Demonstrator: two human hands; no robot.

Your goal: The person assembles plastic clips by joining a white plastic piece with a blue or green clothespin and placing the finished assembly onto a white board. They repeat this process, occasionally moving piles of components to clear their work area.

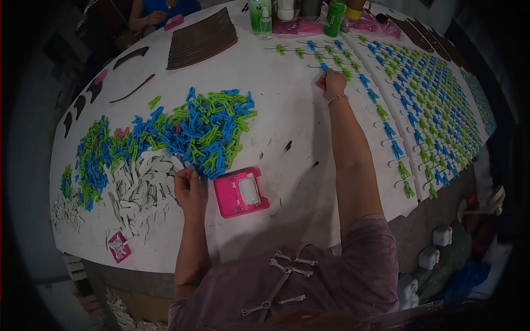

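Note:
My right hand is reached out to the far part of the table, fingers closed, just below a blue clothespin at the end of a row. Whatever its fingers hold is hidden. At the near edge of the heap of blue and green clothespins, my left hand has its fingers pinched together. It is also beside a pile of white curved strips, and I cannot make out what it grips. To its right lies a pink tray with a white block in it.
Rows of blue and green clothespins with white pieces cover the right side. Brown strips, a green can and bottles stand or lie at the back. A small pink box sits front left. Another person's hand is across the table.

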